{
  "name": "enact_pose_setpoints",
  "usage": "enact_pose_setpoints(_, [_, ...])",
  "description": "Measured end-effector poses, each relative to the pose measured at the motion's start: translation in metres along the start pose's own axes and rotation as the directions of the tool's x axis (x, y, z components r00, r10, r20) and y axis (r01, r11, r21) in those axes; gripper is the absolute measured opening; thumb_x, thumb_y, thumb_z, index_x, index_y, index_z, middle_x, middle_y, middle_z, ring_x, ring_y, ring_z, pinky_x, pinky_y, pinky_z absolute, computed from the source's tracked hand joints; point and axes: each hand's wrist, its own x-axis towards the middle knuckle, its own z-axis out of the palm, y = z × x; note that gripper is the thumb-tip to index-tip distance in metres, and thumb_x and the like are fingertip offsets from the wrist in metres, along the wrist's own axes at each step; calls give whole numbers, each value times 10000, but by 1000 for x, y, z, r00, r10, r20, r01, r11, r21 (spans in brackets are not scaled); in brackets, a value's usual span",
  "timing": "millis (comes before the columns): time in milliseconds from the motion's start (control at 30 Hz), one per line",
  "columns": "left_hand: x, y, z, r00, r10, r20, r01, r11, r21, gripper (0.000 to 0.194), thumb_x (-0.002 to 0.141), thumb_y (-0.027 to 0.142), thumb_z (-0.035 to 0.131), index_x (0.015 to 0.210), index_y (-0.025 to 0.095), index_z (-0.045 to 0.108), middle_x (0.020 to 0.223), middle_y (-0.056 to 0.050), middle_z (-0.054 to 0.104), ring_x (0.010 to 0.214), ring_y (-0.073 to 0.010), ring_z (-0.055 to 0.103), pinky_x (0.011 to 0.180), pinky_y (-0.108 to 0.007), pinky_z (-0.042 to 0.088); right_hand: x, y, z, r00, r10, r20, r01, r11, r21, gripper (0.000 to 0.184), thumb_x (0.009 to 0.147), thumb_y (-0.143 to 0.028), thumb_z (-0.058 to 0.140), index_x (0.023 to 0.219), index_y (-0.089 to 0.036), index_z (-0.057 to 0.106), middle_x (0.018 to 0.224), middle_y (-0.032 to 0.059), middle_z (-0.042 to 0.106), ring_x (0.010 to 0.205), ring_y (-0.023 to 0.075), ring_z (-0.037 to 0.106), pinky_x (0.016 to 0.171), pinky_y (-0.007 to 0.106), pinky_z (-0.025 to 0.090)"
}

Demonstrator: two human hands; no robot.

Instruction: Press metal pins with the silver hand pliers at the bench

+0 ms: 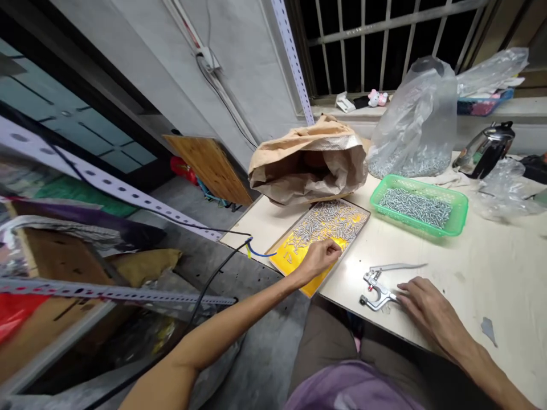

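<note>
Over the near part of a yellow-lined tray (314,283) my left hand (319,257) is closed, fingertips pressed together. Whatever it may hold is too small to make out. Small silvery metal pieces (327,222), like screws or rivets, lie thickly at the tray's far end and thinly nearer me. My right hand (431,310) rests on the table with its fingers stretched out. Its fingertips are by the handle end of a silver hand press plier (378,290), which lies with its other handle spread; contact is unclear.
A crumpled brown paper bag (307,165) gapes behind the tray. To its right stand a green basket (459,219) of metal pieces, a clear plastic bag (414,125) and a kettle (487,148). A black cable (213,267) reaches the table's left edge. A grey scrap (488,330) lies right.
</note>
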Motion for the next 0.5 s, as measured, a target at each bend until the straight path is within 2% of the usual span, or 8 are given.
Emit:
enact_pose_setpoints(67, [-11,12,18,974,-143,176,184,952,-243,131,776,237,545,805,136,623,614,33,552,483,-73,466,474,-189,393,-16,0,7,998,42,45,-43,999,11,236,935,-326,399,956,-204,600,828,66,601,756,188,592,657,319,495])
enact_pose_setpoints(100, [-16,18,27,946,-189,262,265,918,-296,157,762,264,555,808,131,625,577,47,524,436,-62,431,430,-180,361,-22,0,10,997,57,56,-58,998,5,235,934,-319,400,968,-201,600,820,65,597,749,189,588,653,319,492])
enact_pose_setpoints(167, [-22,27,42,901,-247,356,362,881,-306,180,733,287,576,786,123,625,521,66,474,391,-51,385,389,-172,317,-30,0,14,995,85,61,-83,996,-29,233,935,-290,392,982,-194,599,814,68,594,746,192,577,651,321,482])
enact_pose_setpoints(300, [-24,36,60,868,-304,393,410,885,-221,195,702,305,598,744,118,629,467,77,433,376,-49,349,372,-173,261,-37,-3,20,993,115,32,-110,985,-136,240,938,-225,366,966,-182,600,800,69,586,741,197,551,642,319,449])
enact_pose_setpoints(500, [-23,38,64,839,-338,426,437,885,-159,252,693,364,604,733,118,644,441,82,408,368,-50,323,374,-189,213,-39,-7,21,992,121,34,-112,975,-192,240,943,-223,368,920,-180,604,778,61,564,712,185,514,608,301,395])
